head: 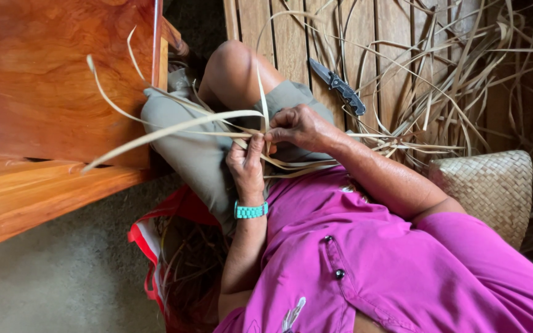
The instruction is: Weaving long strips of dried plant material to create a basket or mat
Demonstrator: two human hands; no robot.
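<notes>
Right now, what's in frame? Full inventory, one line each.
leaf strips in hand: several, pale tan, crossing over the lap and fanning out toward the wooden furniture
loose strips: a pile, pale tan, spread on the slatted floor
folding knife: one, dark, lying on the wooden slats beyond the knee
woven piece: one, tan, beside the magenta sleeve
wooden furniture: reddish brown, beside the legs
bag: one, red with white trim, on the concrete floor, holding more strips
wristband: one, teal, on the left wrist
clothes: magenta top, grey-green shorts
left hand: pinching the strips
right hand: pinching the strips at the same crossing
</notes>
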